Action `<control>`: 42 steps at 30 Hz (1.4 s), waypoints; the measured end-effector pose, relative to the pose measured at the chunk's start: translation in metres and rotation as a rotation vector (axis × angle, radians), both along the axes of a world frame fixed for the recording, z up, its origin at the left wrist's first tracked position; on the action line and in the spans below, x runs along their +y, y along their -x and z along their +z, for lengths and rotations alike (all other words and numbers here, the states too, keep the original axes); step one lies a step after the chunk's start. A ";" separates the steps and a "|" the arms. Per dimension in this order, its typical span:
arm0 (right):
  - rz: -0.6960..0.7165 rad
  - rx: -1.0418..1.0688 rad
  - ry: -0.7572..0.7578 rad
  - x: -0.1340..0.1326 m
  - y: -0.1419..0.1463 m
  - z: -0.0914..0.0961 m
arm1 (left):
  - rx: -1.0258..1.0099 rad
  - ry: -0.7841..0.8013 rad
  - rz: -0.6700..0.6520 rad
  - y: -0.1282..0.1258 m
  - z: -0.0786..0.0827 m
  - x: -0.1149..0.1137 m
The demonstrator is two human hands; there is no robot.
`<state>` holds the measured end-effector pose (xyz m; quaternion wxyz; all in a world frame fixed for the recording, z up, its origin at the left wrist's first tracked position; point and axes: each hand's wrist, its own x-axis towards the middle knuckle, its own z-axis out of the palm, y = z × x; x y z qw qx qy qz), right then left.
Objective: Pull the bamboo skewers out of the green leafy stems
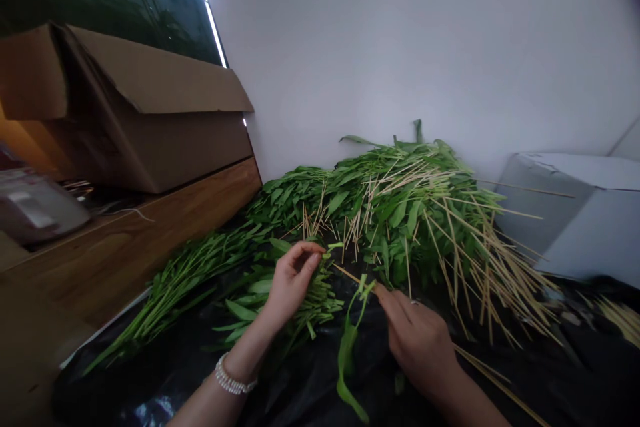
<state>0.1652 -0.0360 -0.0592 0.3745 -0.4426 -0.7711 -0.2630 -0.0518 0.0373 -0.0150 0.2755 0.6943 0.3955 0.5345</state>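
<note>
My left hand [293, 280], a beaded bracelet on its wrist, pinches a small piece of green stem [334, 246] between thumb and fingertips. To its right, my right hand [417, 333] is closed around a thin wooden skewer [346, 272], whose tip points left toward the left hand. A leafy green stem [349, 350] is looped or pierced on the skewer near my right fingers, its long leaf hanging down; which of these I cannot tell. Beneath my left hand lies a bunch of cut leafy stems [317, 300].
Behind my hands is a large heap of leafy greens [360, 180] with many skewers [475, 253] sticking out to the right. More long stems [165, 307] lie at left on black plastic sheeting [200, 380]. A cardboard box [175, 140] and a white box [590, 213] flank the pile.
</note>
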 end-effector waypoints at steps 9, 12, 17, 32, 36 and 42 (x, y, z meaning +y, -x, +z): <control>-0.023 -0.009 0.024 0.001 0.000 -0.003 | -0.116 0.261 -0.242 -0.007 -0.002 -0.005; -0.023 -0.004 0.049 0.001 0.000 -0.004 | -0.167 0.348 -0.300 -0.003 -0.004 -0.002; -0.038 0.007 0.049 0.001 0.000 -0.002 | -0.198 0.410 -0.343 -0.001 -0.007 0.001; -0.003 0.046 0.077 0.001 0.000 -0.004 | -0.282 0.307 -0.115 -0.003 -0.009 0.005; -0.004 0.050 0.060 0.001 0.001 -0.003 | -0.318 0.289 -0.159 -0.004 -0.011 0.005; 0.001 0.051 0.060 0.000 0.002 0.000 | -0.336 0.379 -0.168 -0.005 -0.013 0.004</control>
